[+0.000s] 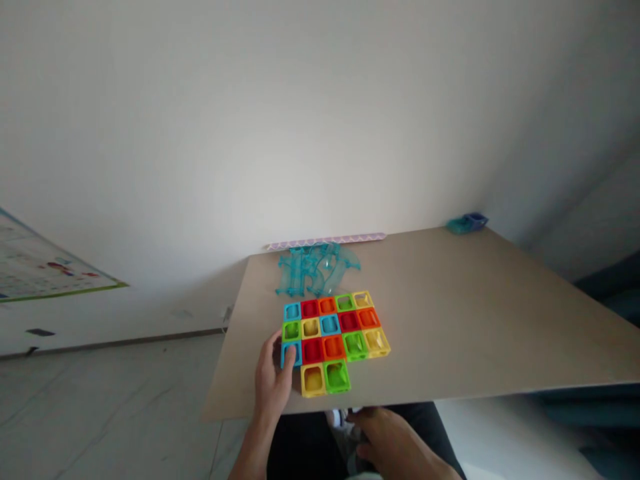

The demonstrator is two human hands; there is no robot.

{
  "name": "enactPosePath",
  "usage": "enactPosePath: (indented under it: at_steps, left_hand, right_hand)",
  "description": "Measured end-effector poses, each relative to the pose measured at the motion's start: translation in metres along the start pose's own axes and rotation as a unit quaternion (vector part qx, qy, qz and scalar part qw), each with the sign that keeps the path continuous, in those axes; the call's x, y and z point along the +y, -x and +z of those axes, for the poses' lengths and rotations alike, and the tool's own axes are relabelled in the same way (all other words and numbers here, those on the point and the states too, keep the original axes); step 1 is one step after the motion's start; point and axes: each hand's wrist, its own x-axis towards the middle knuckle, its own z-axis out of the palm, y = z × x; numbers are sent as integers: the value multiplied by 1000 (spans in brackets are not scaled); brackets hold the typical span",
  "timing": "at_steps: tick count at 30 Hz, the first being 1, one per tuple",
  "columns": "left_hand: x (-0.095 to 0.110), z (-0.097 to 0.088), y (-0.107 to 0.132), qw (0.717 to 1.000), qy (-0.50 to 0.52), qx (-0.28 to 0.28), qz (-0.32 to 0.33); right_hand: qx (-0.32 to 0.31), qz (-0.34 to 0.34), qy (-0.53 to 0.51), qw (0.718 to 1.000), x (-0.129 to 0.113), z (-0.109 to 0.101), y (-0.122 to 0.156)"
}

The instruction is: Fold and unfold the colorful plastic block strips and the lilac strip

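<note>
Several square plastic blocks in red, orange, yellow, green and blue lie in touching rows on the table (440, 313), forming one flat panel (333, 347). Two blocks, a yellow one (313, 380) and a green one (337, 377), form a short row at its near side. My left hand (273, 373) grips the panel's left edge, thumb on top of a blue block (296, 357) and fingers along its outer side. Below the table's front edge, over my lap, my right hand (383, 433) is dim, its fingers loosely apart; I see nothing between them.
Translucent teal plastic pieces (320, 270) are heaped behind the panel. A long pink patterned strip (327, 241) lies along the wall. At the far right corner sit a teal piece (457, 225) and a dark blue block (475, 221). A poster (55, 263) hangs on the left.
</note>
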Motion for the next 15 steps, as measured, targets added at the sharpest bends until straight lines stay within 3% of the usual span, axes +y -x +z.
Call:
enactPosePath:
  at_steps: [4, 7, 10, 15]
  left_hand:
    - [-1, 5, -39, 999, -1, 5, -42]
    - [-1, 12, -64, 998, -6, -13, -53]
    - [-1, 18, -77, 998, -5, -17, -56]
    - [-6, 21, -78, 998, 5, -10, -61]
  right_hand:
    - [18, -59, -19, 998, -20, -42, 10]
    - [126, -110, 10, 986, -30, -61, 1]
    - [216, -135, 73, 964, -29, -64, -18]
    - [179, -122, 144, 966, -16, -50, -41]
